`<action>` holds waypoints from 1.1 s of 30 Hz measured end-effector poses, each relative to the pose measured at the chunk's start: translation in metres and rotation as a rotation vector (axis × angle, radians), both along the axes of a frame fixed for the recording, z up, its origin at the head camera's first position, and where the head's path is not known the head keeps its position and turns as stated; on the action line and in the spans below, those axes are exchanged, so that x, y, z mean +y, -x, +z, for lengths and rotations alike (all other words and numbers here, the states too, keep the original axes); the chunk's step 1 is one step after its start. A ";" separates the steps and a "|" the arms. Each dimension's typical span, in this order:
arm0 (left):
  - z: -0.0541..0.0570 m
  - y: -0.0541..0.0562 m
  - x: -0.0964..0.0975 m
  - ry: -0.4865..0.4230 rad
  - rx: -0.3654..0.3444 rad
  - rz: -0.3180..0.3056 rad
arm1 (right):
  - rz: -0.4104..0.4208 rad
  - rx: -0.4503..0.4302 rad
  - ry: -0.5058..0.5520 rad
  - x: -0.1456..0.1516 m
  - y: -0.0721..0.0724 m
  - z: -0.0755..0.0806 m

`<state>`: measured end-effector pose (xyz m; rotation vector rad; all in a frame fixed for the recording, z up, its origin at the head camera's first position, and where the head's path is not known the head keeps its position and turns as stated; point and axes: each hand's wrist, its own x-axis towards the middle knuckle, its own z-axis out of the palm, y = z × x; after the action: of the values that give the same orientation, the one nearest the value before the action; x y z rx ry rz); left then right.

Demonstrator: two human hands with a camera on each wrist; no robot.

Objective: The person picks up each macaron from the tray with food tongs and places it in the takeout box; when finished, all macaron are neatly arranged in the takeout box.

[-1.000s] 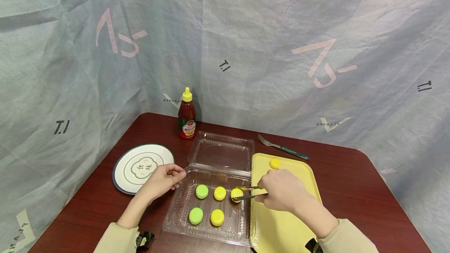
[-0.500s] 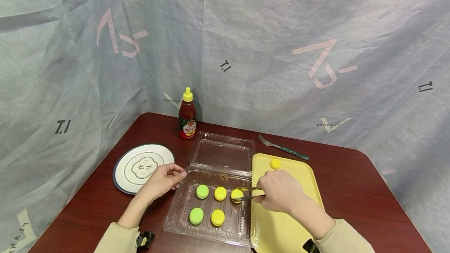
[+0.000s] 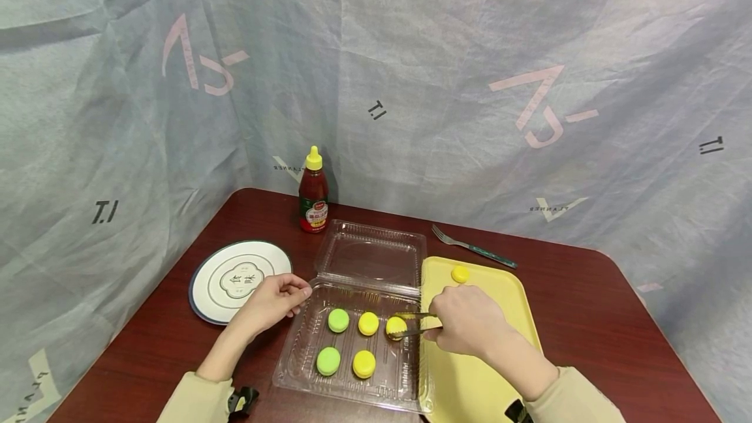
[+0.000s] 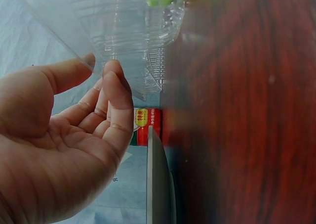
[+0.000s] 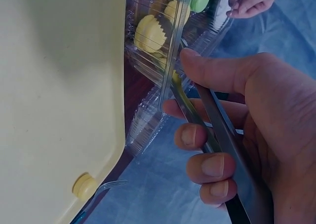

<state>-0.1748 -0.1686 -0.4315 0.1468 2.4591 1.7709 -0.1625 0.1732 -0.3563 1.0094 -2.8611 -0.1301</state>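
With thumb and fingers my left hand pinches the back left rim of an open clear plastic container, as the left wrist view also shows. My right hand grips metal tongs. Their serrated tips stand on either side of a yellow macaron at the container's right; whether both tips press on it I cannot tell. Another yellow macaron, a front yellow macaron, a green macaron and a front green macaron also lie inside.
A yellow tray lies right of the container, bearing one yellow macaron near its back edge. Behind it is a fork. A white plate sits at left, and a red sauce bottle stands behind the lid.
Very little differs. My right hand has shifted slightly left, with the tong tips still around the same yellow macaron. My left hand stays on the container's rim.
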 end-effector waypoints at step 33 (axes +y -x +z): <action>0.002 0.000 0.001 0.002 -0.014 0.007 | 0.013 -0.071 0.054 0.017 0.001 0.014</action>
<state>-0.1744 -0.1681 -0.4299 0.1253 2.4552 1.7660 -0.1640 0.1902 -0.3424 1.0426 -2.9040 -0.0156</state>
